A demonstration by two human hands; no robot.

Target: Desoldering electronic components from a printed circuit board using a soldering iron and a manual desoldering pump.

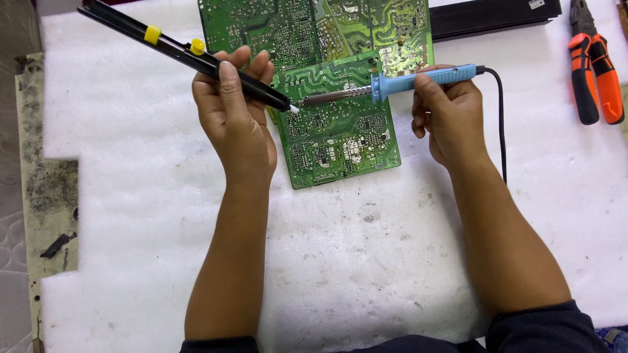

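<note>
A worn, dark-stained board (46, 189) is seen along the left edge, partly covered by a white foam sheet (366, 261) that carries everything else. A small black scrap (57, 244) lies on the board near the sheet's left edge.

Toward the far left corner of the sheet, a black desoldering pump (183, 54) with yellow fittings is gripped by the left hand (234, 114), the fingers being wrapped closed around its barrel. The pump is held tilted, its tail pointing to the far left corner and its pale tip lowered onto the smaller green circuit board (337, 124), which lies solder side up at the middle of the far edge. A larger green circuit board (314, 29) is laid just behind it, the two overlapping.

The metal tip of a blue-handled soldering iron (392, 84) is brought right beside the pump's tip on the smaller board. Its handle is clasped in the closed right hand (448, 114), and its black cord (501, 124) trails toward the near edge.

A black bar (494, 16) lies at the far edge, and orange-handled pliers (594, 72) rest at the far right corner.
</note>
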